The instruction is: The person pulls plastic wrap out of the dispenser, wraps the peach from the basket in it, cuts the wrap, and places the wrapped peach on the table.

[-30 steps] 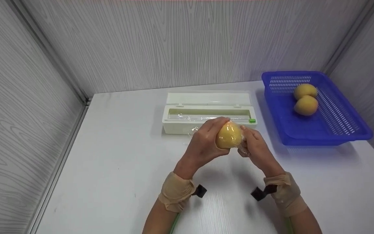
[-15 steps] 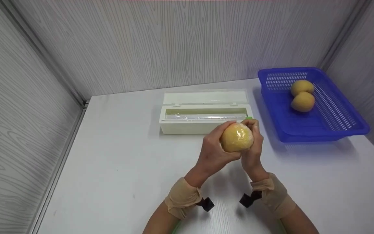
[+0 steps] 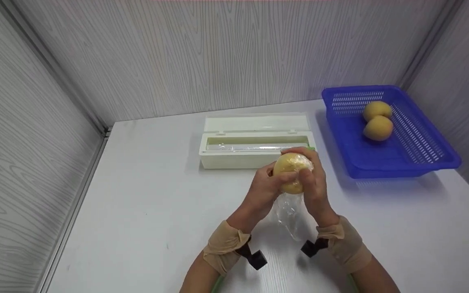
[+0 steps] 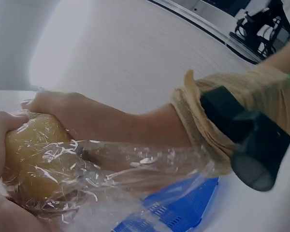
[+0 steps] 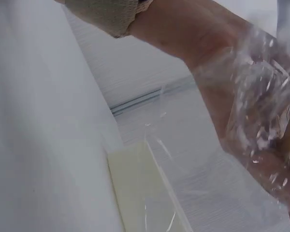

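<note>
Both hands hold a yellow peach (image 3: 290, 163) above the table, clear plastic wrap stretched shiny over its skin. My left hand (image 3: 264, 188) grips it from the left, thumb across its front. From the right, my right hand (image 3: 315, 183) curls fingers over the top, with its thumb on the near side. A loose tail of plastic wrap (image 3: 288, 213) hangs below the fruit toward the wrists. In the left wrist view, crumpled wrap (image 4: 101, 183) trails from the peach (image 4: 36, 154). The right wrist view catches only an edge of the fruit behind wrap (image 5: 261, 106).
Behind the hands stands a white wrap dispenser box (image 3: 234, 160), lid raised, a roll of film (image 3: 255, 147) inside. A blue basket (image 3: 385, 162) at the right holds two peaches (image 3: 378, 127). Wood-grain panels (image 3: 234, 57) enclose the table (image 3: 145, 195) at back and sides.
The wrapped peach has been turned in the hands, and a loose tail of wrap now hangs beneath it. My right hand has moved from the wrap at its side onto the fruit.
</note>
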A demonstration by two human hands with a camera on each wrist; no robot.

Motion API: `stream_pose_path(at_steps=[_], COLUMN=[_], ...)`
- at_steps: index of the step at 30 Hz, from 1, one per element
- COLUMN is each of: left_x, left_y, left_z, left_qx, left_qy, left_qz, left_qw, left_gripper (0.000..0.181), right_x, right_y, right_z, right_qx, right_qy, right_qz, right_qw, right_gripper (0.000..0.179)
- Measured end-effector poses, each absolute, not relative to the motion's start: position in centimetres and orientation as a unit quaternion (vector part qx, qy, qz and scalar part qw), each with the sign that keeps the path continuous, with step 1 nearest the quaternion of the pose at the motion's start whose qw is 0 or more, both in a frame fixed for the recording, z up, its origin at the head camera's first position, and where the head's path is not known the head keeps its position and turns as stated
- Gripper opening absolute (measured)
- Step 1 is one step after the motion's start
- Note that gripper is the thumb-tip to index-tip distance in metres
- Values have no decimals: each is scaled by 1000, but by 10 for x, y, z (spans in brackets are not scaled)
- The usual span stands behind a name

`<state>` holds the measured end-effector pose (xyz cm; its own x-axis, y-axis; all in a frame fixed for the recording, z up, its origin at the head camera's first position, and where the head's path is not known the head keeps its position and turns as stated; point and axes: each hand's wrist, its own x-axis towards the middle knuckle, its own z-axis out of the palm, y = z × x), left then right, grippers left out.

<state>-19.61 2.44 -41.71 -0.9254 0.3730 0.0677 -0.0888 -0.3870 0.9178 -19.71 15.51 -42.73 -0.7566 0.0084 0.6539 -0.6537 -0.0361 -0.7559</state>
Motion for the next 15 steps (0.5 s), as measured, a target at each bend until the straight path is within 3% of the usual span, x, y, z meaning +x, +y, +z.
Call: stream_pose_path(at_steps=[9,12,15], left_x=[-204,-204,-203], left_y=[10,9,11], left_z=[-414,-414,-414], left_qx=[230,239,224], left_qy=[464,467,504], left_qz=[819,814,805], left_qw=[247,251,219], left_gripper=[58,69,88], right_x=[-201,-199,-197], right_y=[167,167,166], right_z=[-426,-424,-424], right_qx=[280,284,293], right_qy=[-668,-671,-682], right_qz=[661,663,653], right_qw=[194,172,150], right_gripper=[49,51,62])
